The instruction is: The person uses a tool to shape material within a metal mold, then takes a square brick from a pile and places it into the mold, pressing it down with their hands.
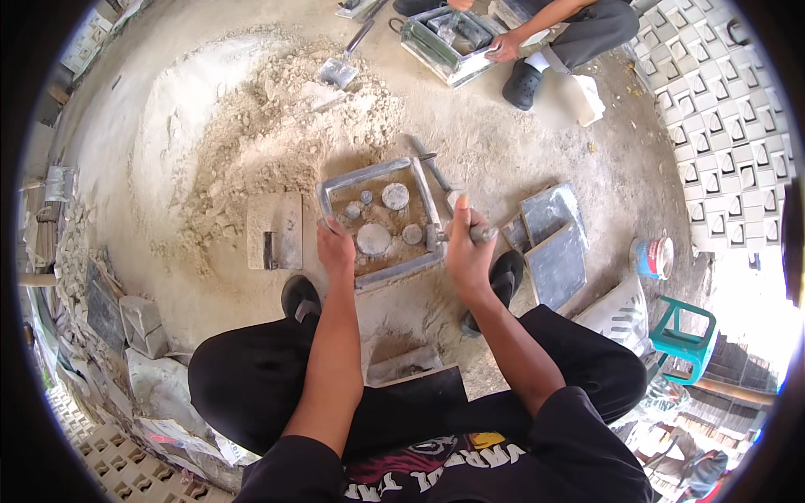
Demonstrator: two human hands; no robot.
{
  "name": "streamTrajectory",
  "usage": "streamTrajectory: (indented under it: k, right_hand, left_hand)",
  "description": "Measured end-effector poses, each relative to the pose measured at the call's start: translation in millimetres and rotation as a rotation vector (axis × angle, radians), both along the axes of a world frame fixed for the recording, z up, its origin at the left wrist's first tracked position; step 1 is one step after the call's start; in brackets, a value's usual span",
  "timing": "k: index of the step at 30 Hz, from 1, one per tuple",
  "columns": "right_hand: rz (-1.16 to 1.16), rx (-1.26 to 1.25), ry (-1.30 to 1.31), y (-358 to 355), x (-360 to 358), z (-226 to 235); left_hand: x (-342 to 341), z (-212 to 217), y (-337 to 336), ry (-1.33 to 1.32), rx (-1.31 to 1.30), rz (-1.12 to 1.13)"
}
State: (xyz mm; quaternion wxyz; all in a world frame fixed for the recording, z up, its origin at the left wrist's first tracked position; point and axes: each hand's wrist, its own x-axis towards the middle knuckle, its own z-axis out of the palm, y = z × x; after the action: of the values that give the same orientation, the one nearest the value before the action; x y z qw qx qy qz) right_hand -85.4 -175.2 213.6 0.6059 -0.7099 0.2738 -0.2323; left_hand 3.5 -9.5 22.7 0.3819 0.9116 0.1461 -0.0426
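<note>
1. Square metal mould [379, 220] lies on the ground in front of the person, with round pieces [374, 239] inside it.
2. Left hand [336, 249] on the mould's near-left corner; right hand [466, 245] on the handle [481, 234] at its right side.
3. Trowel [275, 230] just left of the mould; flat plates [553, 243] to its right.
4. Sand heap [260, 126] behind and to the left.
5. Second mould [447, 42] far behind, held by another person.

Dusty floor [470, 142]: sand heap [260, 126], mould frame [381, 220] (grey metal), trowel [275, 230].
</note>
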Motion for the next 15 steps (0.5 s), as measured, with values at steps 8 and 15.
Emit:
streamTrajectory:
  k: [8,15]
  right_hand:
    - [0.266,-0.037,0.059,-1.1,-12.8,-13.6]
    - [0.318,-0.024,-0.053,-25.7,15.8,-8.6]
  left_hand:
    - [-0.5,-18.1,6.3,-0.109,-0.059,0.008]
    - [-35.7,-16.1,17.3,-0.128,-0.054,-0.084]
